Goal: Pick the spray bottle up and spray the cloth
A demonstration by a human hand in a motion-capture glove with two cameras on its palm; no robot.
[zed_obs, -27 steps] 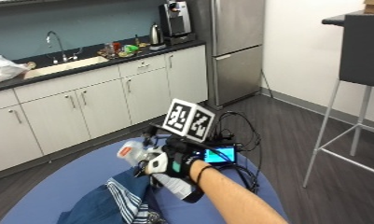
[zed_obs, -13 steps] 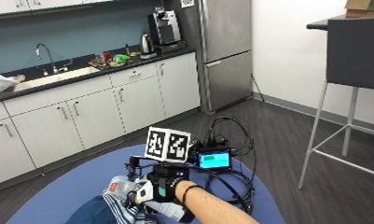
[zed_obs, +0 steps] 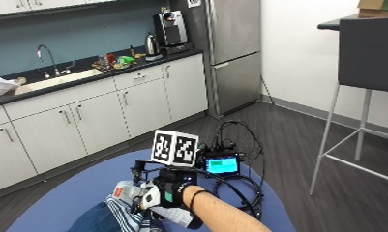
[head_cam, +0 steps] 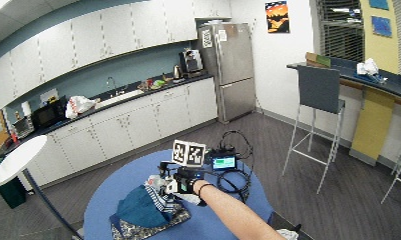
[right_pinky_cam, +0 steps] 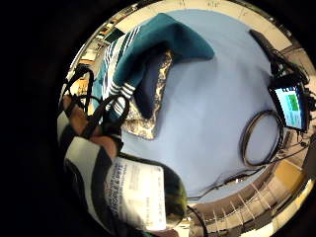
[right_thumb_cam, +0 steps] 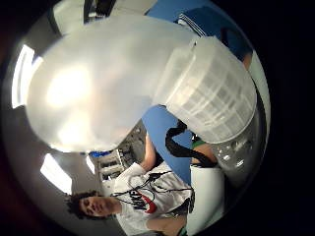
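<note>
1. Outside view: the gloved right hand (zed_obs: 164, 193) reaches out over a round blue table (zed_obs: 65, 193), its fingers curled round a spray bottle (zed_obs: 130, 192) that it holds up off the tabletop. The bottle shows white with a red patch near its top. Just below and beside the bottle lies the cloth (zed_obs: 119, 217), a teal and striped heap at the near edge of the table. A small screen (zed_obs: 221, 165) glowing green stands on the table beyond the hand.

2. Wide outside view: the same hand (head_cam: 180, 184) holds the bottle (head_cam: 161, 186) above the cloth (head_cam: 143, 210), which lies spread on the blue table (head_cam: 107, 195) in front of the person. The screen (head_cam: 223, 162) sits on the far part of the table, apart from the cloth. White cabinets (head_cam: 120, 130) and a fridge (head_cam: 225, 70) stand behind.

3. Little finger side palm view: the bottle (right_pinky_cam: 136, 195), with a white printed label, lies close against the palm. The teal striped cloth (right_pinky_cam: 148, 59) rests bunched on the blue table (right_pinky_cam: 212, 113), a patterned layer under it. The screen (right_pinky_cam: 291, 106) is well apart from the cloth.

4. Thumb side palm view: the bottle's (right_thumb_cam: 138, 88) pale translucent body and ribbed collar fill most of the picture, close to the palm. A strip of the cloth (right_thumb_cam: 206, 22) shows past it.
</note>
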